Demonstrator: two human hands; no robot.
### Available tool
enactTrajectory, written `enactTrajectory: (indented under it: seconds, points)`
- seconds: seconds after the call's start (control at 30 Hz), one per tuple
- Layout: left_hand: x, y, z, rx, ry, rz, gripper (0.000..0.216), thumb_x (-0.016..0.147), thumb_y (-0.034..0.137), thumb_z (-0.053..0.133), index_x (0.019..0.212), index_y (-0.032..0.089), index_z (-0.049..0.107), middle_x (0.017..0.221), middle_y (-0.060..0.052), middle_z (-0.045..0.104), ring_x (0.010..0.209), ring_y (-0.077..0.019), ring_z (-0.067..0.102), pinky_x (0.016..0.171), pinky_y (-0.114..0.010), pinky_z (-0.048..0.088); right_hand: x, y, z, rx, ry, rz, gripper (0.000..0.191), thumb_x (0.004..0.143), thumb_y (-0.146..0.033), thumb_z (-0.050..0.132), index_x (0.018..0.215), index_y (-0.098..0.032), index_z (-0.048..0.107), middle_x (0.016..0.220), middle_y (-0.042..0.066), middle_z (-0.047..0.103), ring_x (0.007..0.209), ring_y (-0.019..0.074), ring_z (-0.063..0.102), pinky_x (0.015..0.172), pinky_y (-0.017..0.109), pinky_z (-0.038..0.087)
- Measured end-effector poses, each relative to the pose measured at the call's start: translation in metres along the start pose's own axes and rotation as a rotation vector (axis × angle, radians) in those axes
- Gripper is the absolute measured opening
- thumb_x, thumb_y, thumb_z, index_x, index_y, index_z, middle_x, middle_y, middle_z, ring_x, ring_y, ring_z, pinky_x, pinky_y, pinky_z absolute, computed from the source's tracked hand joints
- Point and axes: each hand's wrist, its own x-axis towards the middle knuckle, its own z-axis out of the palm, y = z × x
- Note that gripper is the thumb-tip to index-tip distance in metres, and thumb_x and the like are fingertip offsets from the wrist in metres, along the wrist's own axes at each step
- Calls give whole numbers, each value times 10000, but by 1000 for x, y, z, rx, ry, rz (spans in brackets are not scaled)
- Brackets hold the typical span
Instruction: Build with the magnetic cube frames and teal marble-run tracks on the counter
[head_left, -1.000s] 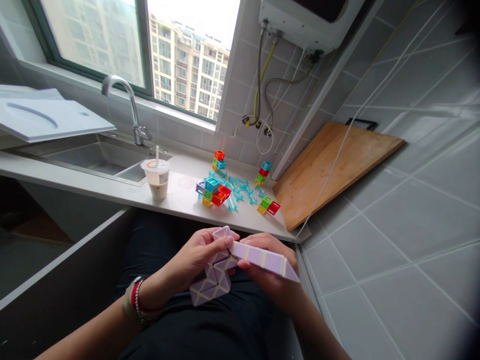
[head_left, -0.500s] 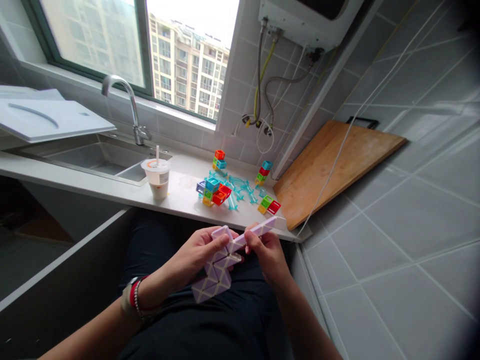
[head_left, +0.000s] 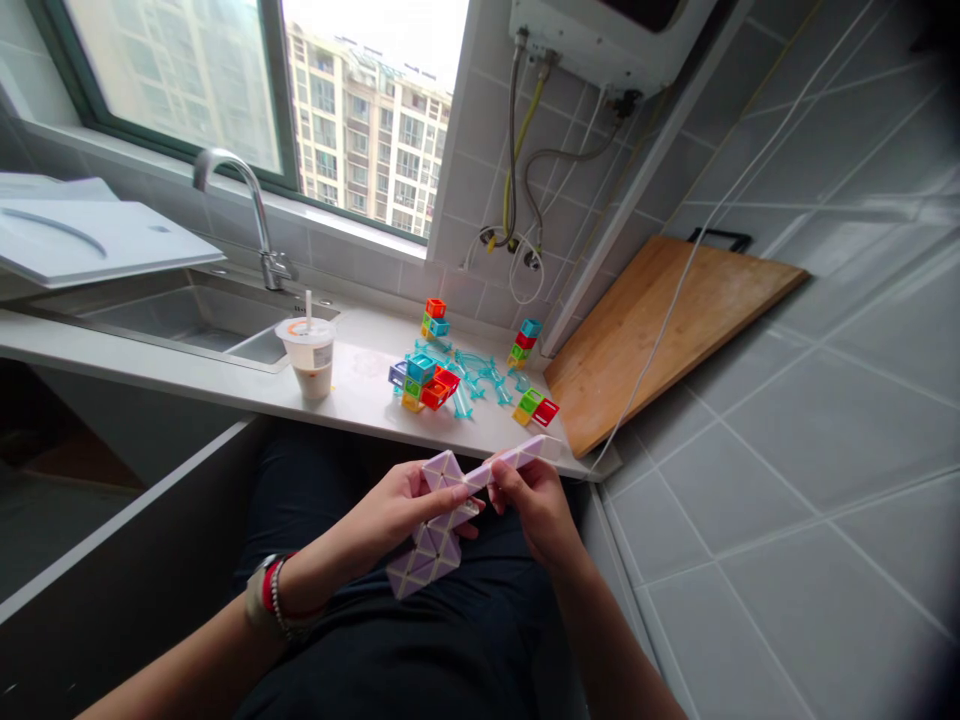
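Note:
A lilac and white twist puzzle snake (head_left: 435, 520) is held over my lap, below the counter's front edge. My left hand (head_left: 390, 512) is closed around its folded lower block, thumb on top. My right hand (head_left: 534, 505) pinches the straight arm of the puzzle, which sticks up and to the right toward the counter edge. Both hands meet at the bend in the puzzle.
On the white counter (head_left: 360, 395) stand a drink cup with a straw (head_left: 306, 357) and several colourful cube blocks with teal sticks (head_left: 465, 372). A wooden cutting board (head_left: 660, 325) leans against the tiled wall at right. A sink (head_left: 180, 315) and tap (head_left: 255, 215) are at left.
My right hand swung the straight arm of the puzzle from pointing down-right to pointing up-right, then shifted its grip closer to the bend. My left hand kept its hold.

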Motion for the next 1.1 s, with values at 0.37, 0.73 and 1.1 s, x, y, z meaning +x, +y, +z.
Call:
enactTrajectory:
  seconds: [0.37, 0.73, 1.1]
  points:
    - [-1, -3, -1, -27, 2, -47, 381, 846, 437, 817, 1025, 105, 768, 1002, -135, 803, 773, -231, 789, 701, -281, 624, -3, -14, -2, -87, -88, -4, 318, 897, -469, 742, 904, -151, 743, 614, -7, 616, 515, 117, 524, 526, 252, 413]
    - [-3, -1, -1, -80, -3, -80, 397, 804, 417, 856, 1026, 100, 773, 983, -157, 813, 756, -244, 796, 667, -274, 616, -6, -18, -3, -146, -121, -73, 300, 902, -462, 730, 912, -162, 731, 689, -2, 615, 556, 121, 535, 533, 249, 460]
    - [-5, 6, 1, -13, -64, -84, 379, 838, 445, 815, 1011, 114, 749, 998, -151, 802, 737, -236, 786, 664, -290, 624, 0, -11, -20, -174, -224, -287, 294, 875, -490, 763, 966, -210, 749, 928, 70, 682, 770, 198, 638, 624, 306, 513]
